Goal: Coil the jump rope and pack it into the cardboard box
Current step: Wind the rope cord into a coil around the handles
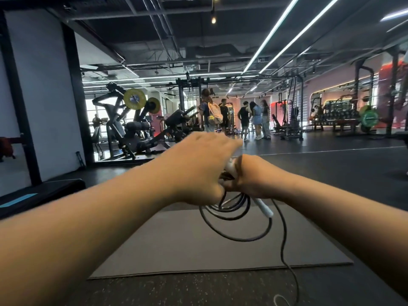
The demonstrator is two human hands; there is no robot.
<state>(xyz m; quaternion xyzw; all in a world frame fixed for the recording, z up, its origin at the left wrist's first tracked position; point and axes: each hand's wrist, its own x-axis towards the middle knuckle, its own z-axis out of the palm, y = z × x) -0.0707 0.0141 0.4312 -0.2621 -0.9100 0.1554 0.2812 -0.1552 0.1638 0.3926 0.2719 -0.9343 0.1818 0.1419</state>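
Note:
A black jump rope [234,214] with white handles hangs in several loops below my two hands, held out in front of me above a grey floor mat. My right hand [254,176] is closed around the gathered loops and a white handle [263,207] that sticks out below it. My left hand [198,167] lies over the top of the coil, fingers stretched towards the right, touching the rope near the other handle. A loose length of rope [284,250] trails down to the floor at the lower right. No cardboard box is in view.
A grey mat [176,246] lies on the dark gym floor below my hands. A black bench [42,193] stands at the left. Weight machines [132,127] and several people [245,118] stand farther back; racks line the right wall.

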